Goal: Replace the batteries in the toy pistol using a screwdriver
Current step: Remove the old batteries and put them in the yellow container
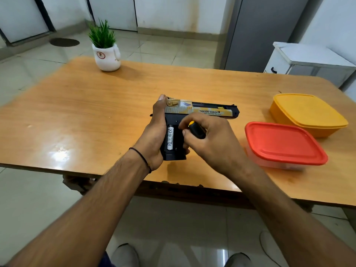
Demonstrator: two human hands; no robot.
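A toy pistol (202, 109) with a gold-patterned slide and black grip lies on its side over the wooden table (77, 105). My left hand (154, 132) grips the back of the grip, thumb up by the hammer. The battery compartment in the grip is uncovered, and a silver battery (170, 138) shows inside. My right hand (210, 139) holds a screwdriver with a black and yellow handle (196, 130), its fingers curled round it just right of the compartment. The screwdriver's tip is hidden.
A red-lidded plastic box (285, 145) stands right of my hands, a yellow-lidded box (306, 112) behind it. A white pot with a green plant (106, 53) sits at the table's far left. A white cabinet (308, 60) stands beyond the table's right corner.
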